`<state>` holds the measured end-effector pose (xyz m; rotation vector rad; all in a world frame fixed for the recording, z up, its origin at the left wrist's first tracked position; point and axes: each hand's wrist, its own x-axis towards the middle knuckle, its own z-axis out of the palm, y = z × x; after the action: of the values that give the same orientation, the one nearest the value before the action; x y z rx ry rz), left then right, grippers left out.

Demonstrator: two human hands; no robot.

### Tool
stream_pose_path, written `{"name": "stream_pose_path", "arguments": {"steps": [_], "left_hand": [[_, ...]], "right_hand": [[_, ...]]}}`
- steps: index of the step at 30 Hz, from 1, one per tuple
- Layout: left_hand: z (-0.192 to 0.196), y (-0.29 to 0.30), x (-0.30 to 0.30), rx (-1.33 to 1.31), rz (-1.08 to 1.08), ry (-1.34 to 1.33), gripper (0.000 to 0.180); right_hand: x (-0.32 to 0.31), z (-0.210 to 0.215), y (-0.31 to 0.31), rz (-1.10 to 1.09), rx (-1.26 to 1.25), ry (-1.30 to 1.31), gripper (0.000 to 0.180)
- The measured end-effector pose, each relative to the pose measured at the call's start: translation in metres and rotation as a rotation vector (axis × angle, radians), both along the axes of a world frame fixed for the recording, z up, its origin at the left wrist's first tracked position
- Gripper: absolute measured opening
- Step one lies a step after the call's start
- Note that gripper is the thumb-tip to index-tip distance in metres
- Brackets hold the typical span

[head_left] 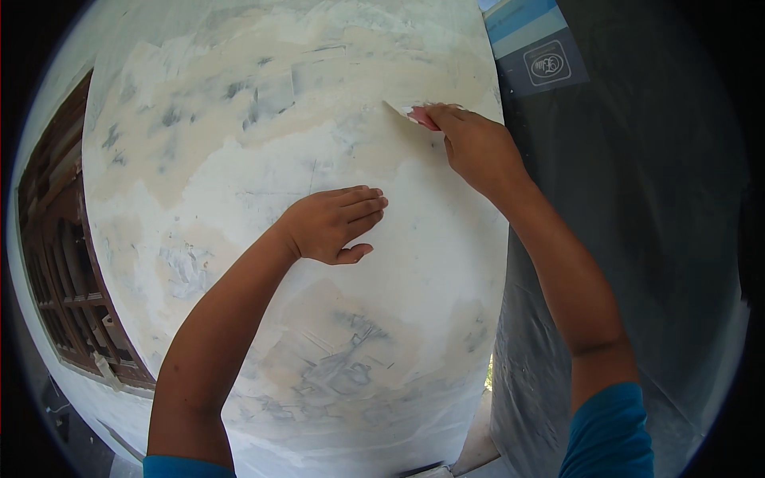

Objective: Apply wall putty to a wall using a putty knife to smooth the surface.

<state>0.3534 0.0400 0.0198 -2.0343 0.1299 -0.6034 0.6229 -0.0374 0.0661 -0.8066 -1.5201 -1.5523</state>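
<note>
In front of me rises a wall patched with white and cream filler, with grey smears showing through in places. My right hand is closed round the reddish handle of a putty knife, near the wall's upper right edge. The knife's thin blade points left and appears to lie against the wall. My left hand is lower and nearer the middle, its fingers stretched out together and the thumb apart. It holds nothing; whether the palm touches the wall I cannot tell.
On the left, a brown wooden window frame is set in the wall. Dark sheeting hangs along the right edge, with a blue and grey printed panel at its top. A pale ledge shows at the lower right.
</note>
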Motion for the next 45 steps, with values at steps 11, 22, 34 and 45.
{"name": "stream_pose_path", "arguments": {"steps": [11, 22, 34, 45], "left_hand": [[0.0, 0.0, 0.007, 0.02, -0.025, 0.014, 0.036], [0.002, -0.004, 0.015, 0.019, -0.025, 0.01, 0.039], [-0.001, -0.002, 0.005, 0.038, 0.004, -0.017, 0.032], [0.0, -0.003, 0.008, 0.022, 0.003, -0.017, 0.038]], "right_hand": [[-0.014, -0.012, 0.048, -0.268, -0.019, 0.061, 0.043], [0.021, 0.068, 0.003, -0.165, 0.108, 0.118, 0.019], [0.014, -0.001, -0.015, 0.022, 0.07, 0.138, 0.024], [0.037, -0.088, 0.016, -0.226, -0.066, 0.04, 0.041]]}}
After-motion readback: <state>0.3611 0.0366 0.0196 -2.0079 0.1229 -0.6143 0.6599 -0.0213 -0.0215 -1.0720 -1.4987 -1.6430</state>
